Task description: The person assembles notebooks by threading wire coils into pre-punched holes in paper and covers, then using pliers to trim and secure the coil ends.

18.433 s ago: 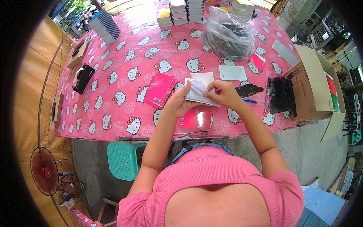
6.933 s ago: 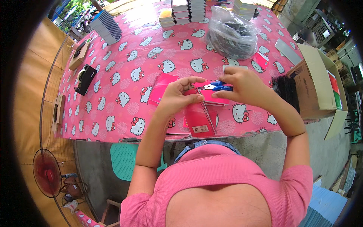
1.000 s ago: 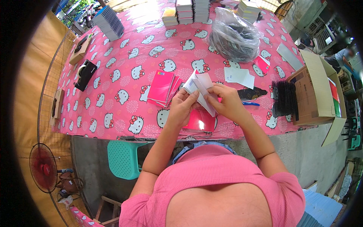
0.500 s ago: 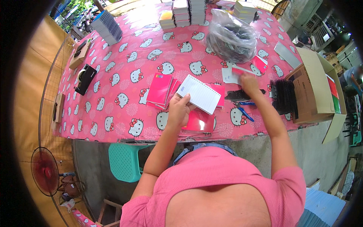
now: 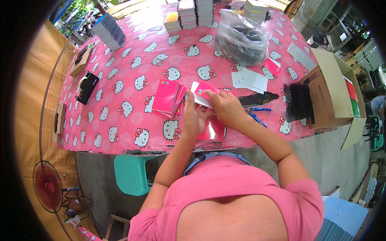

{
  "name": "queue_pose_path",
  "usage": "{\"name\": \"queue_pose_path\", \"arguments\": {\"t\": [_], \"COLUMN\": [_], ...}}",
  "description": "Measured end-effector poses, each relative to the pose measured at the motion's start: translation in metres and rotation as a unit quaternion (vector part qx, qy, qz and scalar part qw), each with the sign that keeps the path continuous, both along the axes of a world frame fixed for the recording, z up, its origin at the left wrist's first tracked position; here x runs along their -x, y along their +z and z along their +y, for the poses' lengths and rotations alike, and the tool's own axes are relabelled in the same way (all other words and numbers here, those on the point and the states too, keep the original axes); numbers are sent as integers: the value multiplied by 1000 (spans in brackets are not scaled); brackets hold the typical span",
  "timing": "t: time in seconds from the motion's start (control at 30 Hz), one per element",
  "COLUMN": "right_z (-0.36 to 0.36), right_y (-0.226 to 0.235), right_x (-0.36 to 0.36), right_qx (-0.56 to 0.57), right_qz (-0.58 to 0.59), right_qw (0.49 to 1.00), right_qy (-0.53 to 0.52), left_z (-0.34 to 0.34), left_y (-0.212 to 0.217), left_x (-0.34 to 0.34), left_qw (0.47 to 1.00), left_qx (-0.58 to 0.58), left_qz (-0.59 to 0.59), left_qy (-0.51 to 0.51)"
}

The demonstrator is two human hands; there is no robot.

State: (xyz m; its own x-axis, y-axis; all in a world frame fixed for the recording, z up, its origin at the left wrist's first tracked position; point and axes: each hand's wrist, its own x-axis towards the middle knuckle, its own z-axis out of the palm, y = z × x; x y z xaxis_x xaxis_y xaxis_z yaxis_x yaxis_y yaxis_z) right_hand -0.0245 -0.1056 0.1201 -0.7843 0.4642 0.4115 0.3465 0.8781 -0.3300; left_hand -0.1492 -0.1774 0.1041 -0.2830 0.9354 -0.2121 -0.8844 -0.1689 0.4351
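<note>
My two hands meet over a small notepad with white pages. My left hand grips the pad from its left and underneath. With its fingers bent over the top, my right hand holds a pink cover against the pages. The fingers hide much of the pad. Left of it lies a fanned pile of pink notebooks. Below my hands a glossy pink sheet rests on the table. To the right are loose white sheets and a blue-handled plier-like tool.
Black binding coils stand beside an open cardboard box at the right. A plastic bag of black material sits farther back, near notebook stacks. At left is a tape dispenser; a green stool stands below the table edge.
My right hand has moved left from the loose sheets to the notepad, bringing a pink cover. The pad's lined page, in full view before, is now largely covered.
</note>
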Motion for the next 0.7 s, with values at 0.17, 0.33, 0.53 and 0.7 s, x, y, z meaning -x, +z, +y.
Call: {"name": "queue_pose_path", "arguments": {"t": [0.17, 0.33, 0.53, 0.7], "right_z": [4, 41, 38, 27], "right_y": [0, -22, -34, -61], "right_x": [-12, -33, -29, -9], "right_qx": [17, 434, 509, 433], "right_qz": [147, 352, 290, 317], "right_qw": [989, 825, 809, 843], "right_qy": [2, -86, -48, 15], "left_z": [0, 4, 15, 19], "left_y": [-6, -11, -26, -43], "left_x": [6, 1, 28, 24], "left_qw": [986, 977, 712, 753], "left_qx": [36, -49, 33, -24], "left_qz": [155, 195, 675, 639], "left_qy": [51, 74, 188, 157]}}
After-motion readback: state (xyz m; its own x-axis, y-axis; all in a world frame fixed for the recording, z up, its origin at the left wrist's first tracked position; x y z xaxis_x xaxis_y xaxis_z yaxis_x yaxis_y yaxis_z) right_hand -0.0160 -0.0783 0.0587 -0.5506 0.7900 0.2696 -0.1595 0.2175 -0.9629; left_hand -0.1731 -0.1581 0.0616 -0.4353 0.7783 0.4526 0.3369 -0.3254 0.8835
